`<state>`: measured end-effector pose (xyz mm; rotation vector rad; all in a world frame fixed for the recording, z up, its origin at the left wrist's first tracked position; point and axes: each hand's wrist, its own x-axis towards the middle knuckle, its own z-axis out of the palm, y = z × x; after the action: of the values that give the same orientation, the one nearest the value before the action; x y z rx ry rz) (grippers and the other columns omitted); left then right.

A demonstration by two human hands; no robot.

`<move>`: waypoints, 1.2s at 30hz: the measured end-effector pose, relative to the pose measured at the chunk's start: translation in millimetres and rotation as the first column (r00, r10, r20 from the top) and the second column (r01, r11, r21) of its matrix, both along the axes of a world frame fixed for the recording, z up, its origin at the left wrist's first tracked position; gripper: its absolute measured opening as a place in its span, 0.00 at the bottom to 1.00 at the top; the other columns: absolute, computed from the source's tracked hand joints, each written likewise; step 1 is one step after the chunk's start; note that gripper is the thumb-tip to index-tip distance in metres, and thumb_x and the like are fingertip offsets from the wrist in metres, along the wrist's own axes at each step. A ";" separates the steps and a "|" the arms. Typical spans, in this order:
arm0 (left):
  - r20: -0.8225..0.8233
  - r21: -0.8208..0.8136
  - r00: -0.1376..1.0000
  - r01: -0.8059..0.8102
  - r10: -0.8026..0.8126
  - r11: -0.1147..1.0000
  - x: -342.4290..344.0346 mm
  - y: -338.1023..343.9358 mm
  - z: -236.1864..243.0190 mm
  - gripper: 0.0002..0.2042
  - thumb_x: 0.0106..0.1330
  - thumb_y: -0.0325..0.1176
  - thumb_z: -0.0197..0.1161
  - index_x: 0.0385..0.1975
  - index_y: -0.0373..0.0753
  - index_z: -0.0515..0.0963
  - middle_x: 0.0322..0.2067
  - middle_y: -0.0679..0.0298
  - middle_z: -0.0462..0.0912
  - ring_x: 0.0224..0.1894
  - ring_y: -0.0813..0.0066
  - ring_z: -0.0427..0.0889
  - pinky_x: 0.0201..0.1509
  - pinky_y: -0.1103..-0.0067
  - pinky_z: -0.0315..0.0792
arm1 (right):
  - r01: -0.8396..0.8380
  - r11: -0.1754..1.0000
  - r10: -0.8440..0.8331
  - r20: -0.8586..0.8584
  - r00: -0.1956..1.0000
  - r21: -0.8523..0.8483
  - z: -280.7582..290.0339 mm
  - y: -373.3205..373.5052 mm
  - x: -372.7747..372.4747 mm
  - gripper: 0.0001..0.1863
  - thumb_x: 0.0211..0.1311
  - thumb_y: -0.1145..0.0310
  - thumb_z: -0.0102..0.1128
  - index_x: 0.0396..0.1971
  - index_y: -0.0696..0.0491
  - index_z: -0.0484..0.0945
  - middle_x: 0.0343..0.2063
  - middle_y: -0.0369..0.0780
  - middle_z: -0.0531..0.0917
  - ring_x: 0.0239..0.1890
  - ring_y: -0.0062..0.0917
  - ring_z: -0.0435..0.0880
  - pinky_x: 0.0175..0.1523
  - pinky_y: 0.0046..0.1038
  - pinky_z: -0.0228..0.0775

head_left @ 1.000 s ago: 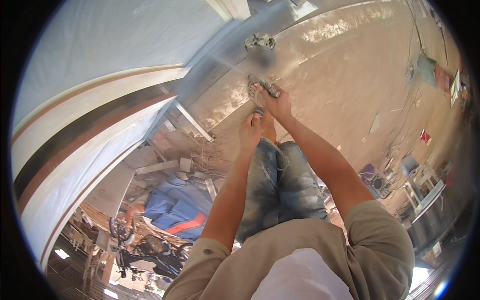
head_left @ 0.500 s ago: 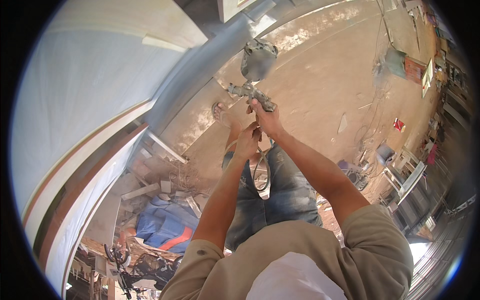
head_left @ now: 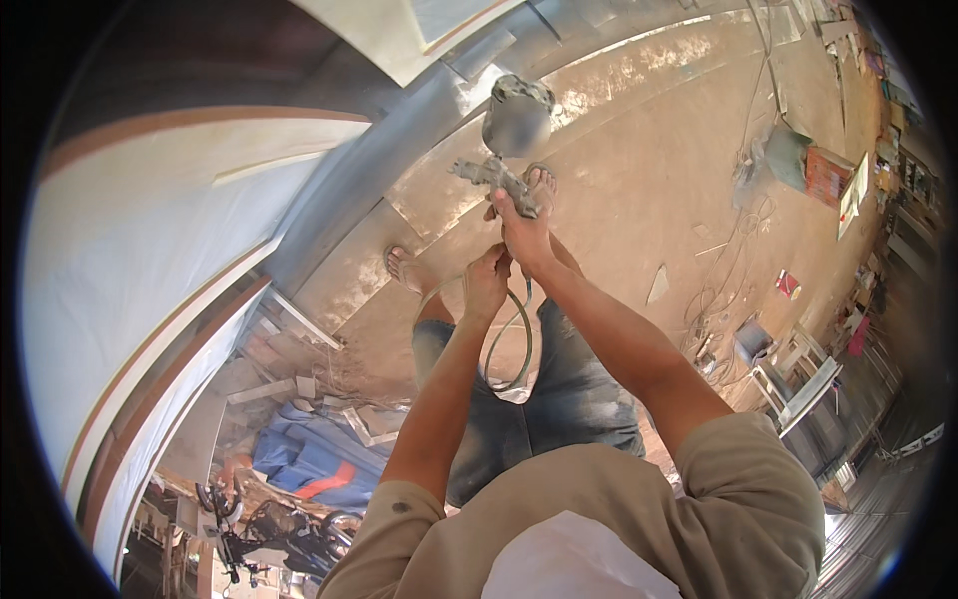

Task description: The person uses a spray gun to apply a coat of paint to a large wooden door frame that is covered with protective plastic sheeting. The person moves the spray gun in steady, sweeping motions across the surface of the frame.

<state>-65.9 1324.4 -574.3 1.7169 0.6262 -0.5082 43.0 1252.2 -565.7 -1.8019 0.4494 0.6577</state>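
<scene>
My right hand (head_left: 526, 232) is wrapped round the handle of a paint-caked spray gun (head_left: 494, 180). A round, stained cup (head_left: 519, 122) sits at the gun's far side, and its nozzle end points left. Just below and slightly left, my left hand (head_left: 486, 283) is closed with its fingers pinched on a thin hose (head_left: 528, 349). The hose hangs in a loop in front of my legs. The exact grip of the left fingertips is partly hidden.
Large pale panels (head_left: 150, 240) with brown edges stand along the left. Another pale panel (head_left: 399, 40) is at the top. Wood offcuts and a blue cloth (head_left: 314, 449) lie lower left. A loose cable (head_left: 733, 265), a red box (head_left: 828, 175) and a white frame (head_left: 803, 389) are on the right.
My right foot has come into view beside the gun as I step. The panels have shifted left and down in view, with more of the top panel showing. Both hands keep their grips.
</scene>
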 end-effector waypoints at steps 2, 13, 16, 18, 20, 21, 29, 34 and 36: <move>-0.074 0.036 0.997 0.008 -0.005 0.999 16.5 -20.7 -3.5 0.14 0.71 0.37 0.58 0.50 0.38 0.80 0.22 0.55 0.81 0.26 0.62 0.82 0.33 0.68 0.73 | -0.070 0.987 0.080 0.069 0.994 -0.145 -16.6 -24.8 25.2 0.22 0.69 0.49 0.61 0.30 0.56 0.84 0.25 0.35 0.82 0.30 0.21 0.77 0.41 0.28 0.70; -0.248 0.331 0.968 0.123 -0.040 0.935 -57.5 -28.7 37.6 0.17 0.72 0.42 0.57 0.54 0.40 0.79 0.28 0.52 0.82 0.33 0.53 0.82 0.40 0.62 0.73 | 0.217 0.939 -0.184 0.142 0.973 -0.267 -79.4 -101.5 218.4 0.26 0.61 0.46 0.67 0.33 0.59 0.86 0.24 0.46 0.85 0.32 0.37 0.84 0.41 0.38 0.73; -0.480 0.257 0.877 0.150 -0.009 0.955 -73.2 -42.7 65.3 0.17 0.72 0.44 0.56 0.53 0.41 0.79 0.29 0.48 0.83 0.33 0.48 0.83 0.38 0.58 0.72 | 0.301 0.896 -0.211 0.284 0.935 -0.326 -84.3 -108.9 243.5 0.27 0.62 0.46 0.66 0.30 0.60 0.85 0.21 0.45 0.84 0.28 0.34 0.83 0.38 0.37 0.73; -0.562 0.220 0.827 0.138 0.010 0.966 -75.0 -59.2 76.0 0.17 0.72 0.44 0.56 0.53 0.41 0.79 0.30 0.47 0.84 0.34 0.46 0.84 0.38 0.56 0.72 | 0.339 0.871 -0.216 0.343 0.914 -0.356 -84.8 -112.2 252.7 0.27 0.63 0.46 0.66 0.28 0.61 0.85 0.18 0.43 0.83 0.25 0.31 0.83 0.36 0.36 0.72; -0.556 0.215 0.831 0.119 0.021 0.969 -73.4 -82.6 80.5 0.18 0.72 0.44 0.54 0.53 0.41 0.79 0.30 0.47 0.84 0.35 0.46 0.84 0.39 0.56 0.72 | 0.317 0.870 -0.195 0.328 0.924 -0.377 -82.4 -113.2 254.3 0.27 0.63 0.46 0.66 0.30 0.61 0.86 0.19 0.44 0.83 0.26 0.32 0.83 0.36 0.37 0.72; -0.520 0.233 0.854 0.112 0.026 0.966 -71.8 -94.0 79.4 0.17 0.72 0.44 0.54 0.52 0.41 0.79 0.30 0.47 0.84 0.35 0.45 0.84 0.40 0.56 0.73 | 0.307 0.869 -0.185 0.321 0.929 -0.388 -80.1 -113.4 252.6 0.27 0.63 0.46 0.66 0.32 0.61 0.86 0.19 0.44 0.83 0.26 0.32 0.83 0.37 0.37 0.72; -0.510 0.220 0.855 0.229 -0.088 0.948 -65.3 -131.2 58.6 0.15 0.71 0.43 0.54 0.51 0.44 0.79 0.37 0.45 0.86 0.41 0.41 0.84 0.46 0.54 0.75 | 0.014 0.957 0.013 0.091 0.996 -0.289 -49.9 -96.3 191.6 0.28 0.59 0.42 0.67 0.39 0.56 0.86 0.27 0.51 0.85 0.34 0.46 0.86 0.42 0.42 0.74; -0.486 0.224 0.863 0.278 -0.141 0.934 -71.9 -125.3 53.2 0.14 0.71 0.41 0.53 0.50 0.45 0.78 0.35 0.45 0.86 0.38 0.41 0.84 0.45 0.52 0.74 | -0.074 0.952 0.090 0.040 0.995 -0.297 -46.1 -94.1 172.1 0.28 0.58 0.42 0.68 0.39 0.55 0.86 0.25 0.50 0.85 0.34 0.44 0.86 0.40 0.41 0.73; -0.473 0.229 0.868 0.285 -0.149 0.931 -72.9 -121.8 51.5 0.13 0.71 0.41 0.53 0.49 0.45 0.77 0.35 0.46 0.86 0.37 0.41 0.84 0.44 0.52 0.74 | -0.032 0.961 0.058 0.089 0.994 -0.273 -48.2 -97.3 177.9 0.27 0.58 0.43 0.68 0.39 0.55 0.86 0.24 0.50 0.85 0.33 0.43 0.86 0.39 0.41 0.73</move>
<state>-138.8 1202.6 -522.8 1.9794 0.8724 -1.0397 220.9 1154.9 -613.9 -2.0997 0.4511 0.5576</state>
